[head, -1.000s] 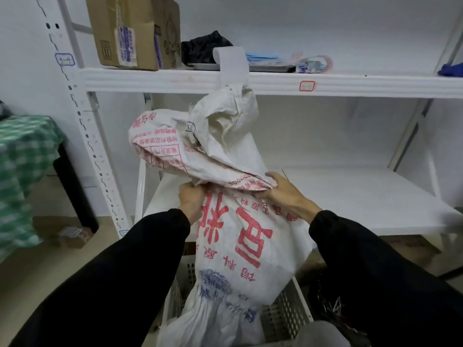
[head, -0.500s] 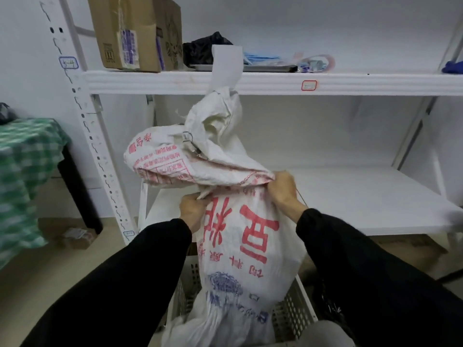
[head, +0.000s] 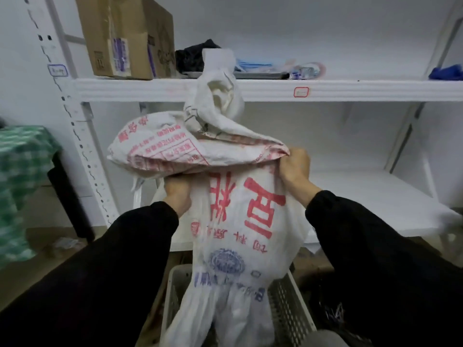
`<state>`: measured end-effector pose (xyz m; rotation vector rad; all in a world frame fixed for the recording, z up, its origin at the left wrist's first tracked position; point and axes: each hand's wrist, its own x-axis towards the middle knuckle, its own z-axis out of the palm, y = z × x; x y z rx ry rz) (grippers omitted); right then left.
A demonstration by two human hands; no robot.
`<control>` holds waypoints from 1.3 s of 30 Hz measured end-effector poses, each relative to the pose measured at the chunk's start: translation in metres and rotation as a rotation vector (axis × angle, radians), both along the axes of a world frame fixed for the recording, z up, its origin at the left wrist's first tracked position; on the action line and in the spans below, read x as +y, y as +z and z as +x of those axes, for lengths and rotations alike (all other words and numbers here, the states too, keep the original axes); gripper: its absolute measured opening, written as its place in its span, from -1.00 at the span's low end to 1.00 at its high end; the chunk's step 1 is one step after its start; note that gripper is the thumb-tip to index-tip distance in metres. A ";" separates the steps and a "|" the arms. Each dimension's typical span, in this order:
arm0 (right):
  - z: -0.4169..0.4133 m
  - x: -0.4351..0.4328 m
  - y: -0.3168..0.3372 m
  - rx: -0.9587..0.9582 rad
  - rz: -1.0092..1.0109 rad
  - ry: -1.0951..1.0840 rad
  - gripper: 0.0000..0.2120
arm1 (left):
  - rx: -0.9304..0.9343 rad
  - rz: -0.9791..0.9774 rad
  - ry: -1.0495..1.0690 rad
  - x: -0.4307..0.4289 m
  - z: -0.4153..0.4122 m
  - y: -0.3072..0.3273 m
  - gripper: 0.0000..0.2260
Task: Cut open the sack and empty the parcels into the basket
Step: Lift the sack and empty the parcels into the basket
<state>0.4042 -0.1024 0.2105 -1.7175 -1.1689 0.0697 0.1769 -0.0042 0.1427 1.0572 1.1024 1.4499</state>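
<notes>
Presently: shelf (head: pixel 275 90), white, behind the work. Sack (head: pixel 238 221), white with red print, upended over the basket (head: pixel 288 301), mouth hanging inside it; upper part folded over and bulging, so parcels likely remain there. Risk: bulge tips sideways and drops parcels outside the basket. Left hand (head: pixel 178 194), fingers closed on the sack under the fold. Right hand (head: pixel 295 169), fingers pinching the fold's edge; slippery cloth may slide free. No parcels visible.
</notes>
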 end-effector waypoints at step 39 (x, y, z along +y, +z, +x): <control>-0.024 0.012 0.046 0.034 0.199 0.005 -0.68 | -0.050 -0.062 -0.169 -0.027 0.040 0.048 -0.84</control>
